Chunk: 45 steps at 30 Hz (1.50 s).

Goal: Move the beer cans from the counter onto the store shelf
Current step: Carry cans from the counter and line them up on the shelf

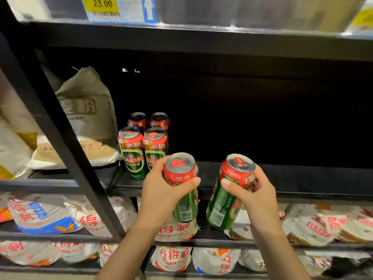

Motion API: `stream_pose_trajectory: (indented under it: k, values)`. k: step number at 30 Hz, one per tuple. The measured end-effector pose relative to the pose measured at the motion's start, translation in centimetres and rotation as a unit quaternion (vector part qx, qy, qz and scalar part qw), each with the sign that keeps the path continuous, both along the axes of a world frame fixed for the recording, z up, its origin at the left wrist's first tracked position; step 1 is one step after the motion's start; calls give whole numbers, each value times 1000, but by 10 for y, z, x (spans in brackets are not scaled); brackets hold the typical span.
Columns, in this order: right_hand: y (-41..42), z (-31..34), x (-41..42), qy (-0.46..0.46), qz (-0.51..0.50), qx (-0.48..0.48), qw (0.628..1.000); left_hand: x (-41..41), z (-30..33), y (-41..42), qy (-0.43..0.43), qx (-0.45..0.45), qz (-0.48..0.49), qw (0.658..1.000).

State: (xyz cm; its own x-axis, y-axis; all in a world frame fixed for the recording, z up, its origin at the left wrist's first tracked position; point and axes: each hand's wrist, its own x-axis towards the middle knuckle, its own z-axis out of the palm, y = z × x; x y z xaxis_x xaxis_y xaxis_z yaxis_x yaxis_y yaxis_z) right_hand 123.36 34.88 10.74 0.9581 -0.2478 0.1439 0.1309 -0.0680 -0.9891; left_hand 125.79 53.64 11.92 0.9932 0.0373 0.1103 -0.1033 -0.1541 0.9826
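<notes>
Each of my hands holds an upright red-and-green beer can in front of the dark store shelf (282,178). My left hand (161,190) grips one can (181,178) near the shelf's front edge. My right hand (256,190) grips the other can (228,195), which tilts slightly and hangs a little lower. Several matching cans (144,146) stand in two rows on the shelf's left part, just behind and left of my left hand.
A black slanted upright (60,138) divides the shelving at left. Flour sacks (88,106) lie on the neighbouring shelf section. Bagged goods (175,229) fill the lower shelves. A yellow price tag (103,6) hangs on the shelf above. The shelf right of the cans is dark and bare.
</notes>
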Motion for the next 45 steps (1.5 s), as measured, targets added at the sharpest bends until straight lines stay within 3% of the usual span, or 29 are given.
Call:
stream_pose_trajectory:
  k: [6,15,23,36,45]
  values:
    - [-13,1,59,-15,4,-13,1000,58,1,-32,-22,0,6,1000]
    - [-28,-9,149,13,-2,5,1000,142,-20,-63,-6,65,107,992]
    - [-31,-24,190,31,2,16,999,178,-33,-71,-55,87,155,982]
    - [-30,-30,218,28,4,-34,999,202,-31,-68,-17,79,105,991]
    - [-25,-37,222,15,13,-54,998,199,-43,-68,-37,-10,85,996]
